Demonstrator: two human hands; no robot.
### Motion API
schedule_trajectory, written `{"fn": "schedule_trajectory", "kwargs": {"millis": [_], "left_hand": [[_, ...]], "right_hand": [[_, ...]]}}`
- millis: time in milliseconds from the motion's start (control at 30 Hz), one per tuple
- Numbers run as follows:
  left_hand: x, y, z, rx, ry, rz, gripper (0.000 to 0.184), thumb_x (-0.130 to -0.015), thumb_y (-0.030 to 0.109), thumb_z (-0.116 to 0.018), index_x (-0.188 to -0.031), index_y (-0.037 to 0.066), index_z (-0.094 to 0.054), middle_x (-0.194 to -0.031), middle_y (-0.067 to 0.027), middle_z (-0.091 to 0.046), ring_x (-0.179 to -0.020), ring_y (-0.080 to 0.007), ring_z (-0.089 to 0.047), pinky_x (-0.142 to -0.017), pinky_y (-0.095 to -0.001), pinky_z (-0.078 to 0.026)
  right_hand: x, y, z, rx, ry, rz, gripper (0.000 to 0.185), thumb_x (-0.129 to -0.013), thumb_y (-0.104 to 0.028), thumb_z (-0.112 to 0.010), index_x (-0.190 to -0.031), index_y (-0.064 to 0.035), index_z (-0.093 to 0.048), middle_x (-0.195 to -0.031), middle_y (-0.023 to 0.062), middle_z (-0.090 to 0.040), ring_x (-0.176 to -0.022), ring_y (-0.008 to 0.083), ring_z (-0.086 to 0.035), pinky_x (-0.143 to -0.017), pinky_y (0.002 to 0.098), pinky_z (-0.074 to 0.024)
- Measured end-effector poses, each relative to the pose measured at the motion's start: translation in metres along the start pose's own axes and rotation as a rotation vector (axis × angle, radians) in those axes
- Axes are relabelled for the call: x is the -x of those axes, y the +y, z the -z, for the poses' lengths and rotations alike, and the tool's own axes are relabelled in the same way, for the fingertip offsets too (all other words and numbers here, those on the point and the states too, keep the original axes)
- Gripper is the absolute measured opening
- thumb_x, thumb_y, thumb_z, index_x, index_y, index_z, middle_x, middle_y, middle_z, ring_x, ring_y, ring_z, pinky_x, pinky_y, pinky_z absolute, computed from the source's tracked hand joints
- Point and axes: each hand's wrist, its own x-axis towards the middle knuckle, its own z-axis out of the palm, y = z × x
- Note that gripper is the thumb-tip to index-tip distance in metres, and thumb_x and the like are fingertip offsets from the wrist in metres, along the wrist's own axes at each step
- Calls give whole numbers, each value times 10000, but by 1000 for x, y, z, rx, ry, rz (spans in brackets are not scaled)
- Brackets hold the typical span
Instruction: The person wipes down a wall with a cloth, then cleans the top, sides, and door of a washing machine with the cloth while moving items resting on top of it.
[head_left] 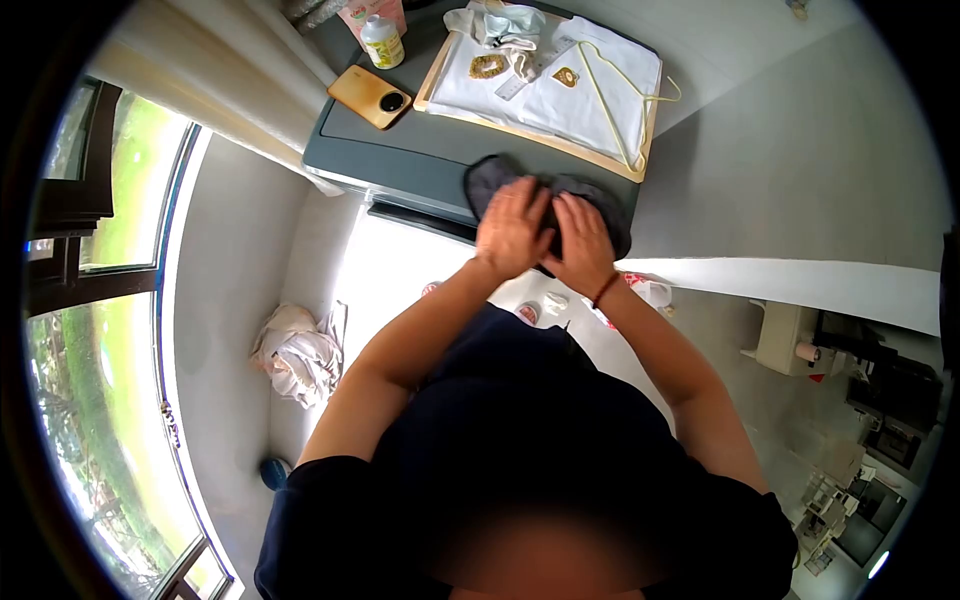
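Note:
Dark grey cloth [487, 180] lies bunched at the front edge of a grey cabinet top [430, 150]. Both hands rest on it, side by side and nearly touching. My left hand [513, 230] has its fingers stretched out over the cloth's left and middle part. On the right part of the same cloth lies my right hand [583, 238], fingers spread flat, with a dark red band at its wrist. The cloth under the palms is hidden.
Behind the cloth, a wood-edged board [540, 135] bears white fabric, a hanger [605, 105], a scrunchie [488, 67] and a small ruler. A gold phone [369, 97] and a white bottle [381, 42] are at left. Crumpled fabric [300, 355] lies below the curtain [215, 60].

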Motion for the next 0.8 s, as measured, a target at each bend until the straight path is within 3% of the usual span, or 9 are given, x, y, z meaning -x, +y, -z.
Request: {"fn": "schedule_trajectory", "kwargs": {"millis": [67,167,233,333,467,533,667,800], "left_hand": [[7,-30,28,-145,101,96,612,-802,327,-687,-1320,30,-553,-1333,-225,-468,-1260,-407,-415,-1089,-474,-341],[22,-92,59,-319,214,229,508,-817,266,-648,-1279,60,-603,-1246,-173,-529,-1171,-379,-467,-1028,-463,-391],[21,-121,80,-341,174,336,473,-822,216,-604,-1265,52,-628,-1194,-118,-580,-1134,-332,-522,-980,-448,-435],[13,-133,86,-257,162,410,466,-805,154,-575,-1250,30,-638,-1196,-143,-590,-1139,-344,-536,-977,-443,-447],[16,-97,57,-204,238,185,496,-747,97,-595,-1233,1,-624,-1227,-191,-601,-1186,-387,-538,-1026,-453,-425],[16,-65,28,-118,204,86,524,-743,74,-610,-1260,-10,-595,-1265,-210,-583,-1243,-401,-512,-1080,-467,-385],[7,22,-7,-23,33,-93,563,-817,133,-624,-1360,18,-533,-1380,-198,-529,-1334,-377,-449,-1129,-505,-308],[-3,66,-36,-8,-136,-205,620,-886,230,-603,-1458,61,-433,-1479,-175,-447,-1411,-344,-360,-1169,-512,-217]], "right_hand": [[-38,-21,-13,-58,-99,41,768,-754,-362,-730,-1345,41,-452,-1397,227,-449,-1309,370,-420,-1114,475,-327],[-98,-51,-52,-175,-41,209,696,-743,-345,-764,-1270,11,-481,-1331,195,-484,-1259,346,-442,-1092,437,-340],[-136,-68,-77,-212,-26,260,585,-744,-331,-762,-1170,-15,-517,-1239,163,-521,-1227,310,-464,-1066,415,-358],[-160,-76,-91,-254,-20,259,514,-746,-278,-742,-1137,-23,-525,-1213,155,-537,-1196,302,-496,-1043,407,-383],[-122,-56,-69,-275,-92,169,459,-731,-212,-719,-1106,-26,-530,-1201,156,-539,-1174,320,-514,-1010,415,-407],[-81,-34,-46,-213,-11,119,493,-739,-212,-721,-1152,-19,-533,-1240,157,-523,-1197,324,-492,-1020,429,-393],[29,12,-2,66,61,8,680,-770,-241,-723,-1364,-33,-465,-1407,144,-457,-1320,327,-408,-1112,474,-308],[91,31,16,-37,99,-242,669,-842,-263,-675,-1419,-52,-411,-1491,168,-377,-1380,358,-353,-1130,504,-301]]}}
